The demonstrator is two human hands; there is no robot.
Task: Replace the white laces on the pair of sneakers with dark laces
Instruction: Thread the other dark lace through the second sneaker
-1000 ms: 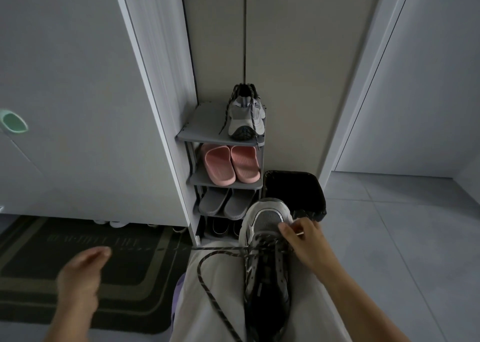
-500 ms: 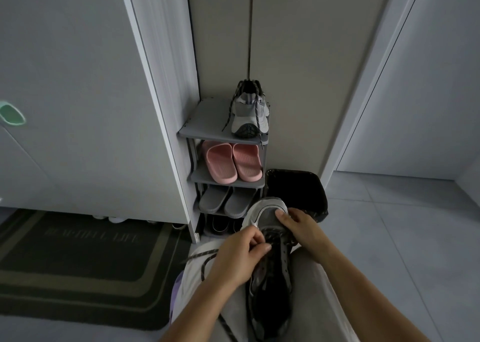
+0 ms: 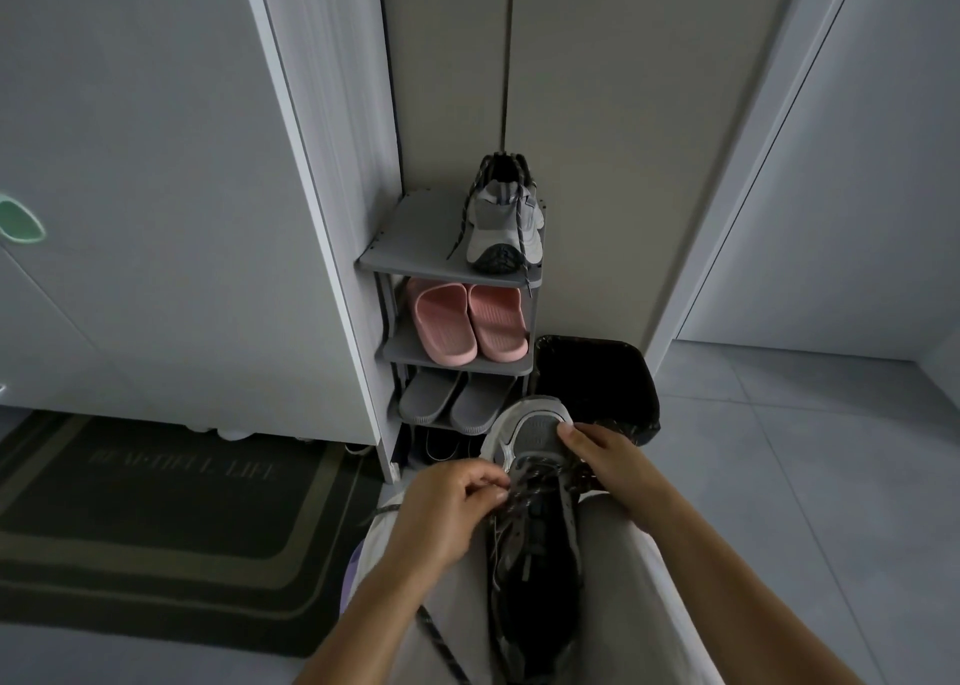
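A grey sneaker (image 3: 535, 539) lies on my lap, toe pointing away. A dark speckled lace (image 3: 524, 492) crosses its lower eyelets, and a loose length trails down over my left thigh. My left hand (image 3: 447, 507) pinches the lace at the sneaker's left side. My right hand (image 3: 608, 461) holds the sneaker's right side near the toe, thumb on the toe cap. The other grey sneaker (image 3: 504, 227), threaded with a dark lace, stands on the top shelf of the shoe rack (image 3: 410, 247).
Pink slippers (image 3: 465, 323) and grey slippers (image 3: 452, 398) fill the rack's lower shelves. A bin with a black liner (image 3: 597, 377) stands right of the rack. A dark doormat (image 3: 156, 518) lies on the floor at left. White cabinet doors rise behind.
My left hand came in from the far left to the sneaker and took hold of the lace. My right hand shifted slightly on the toe end.
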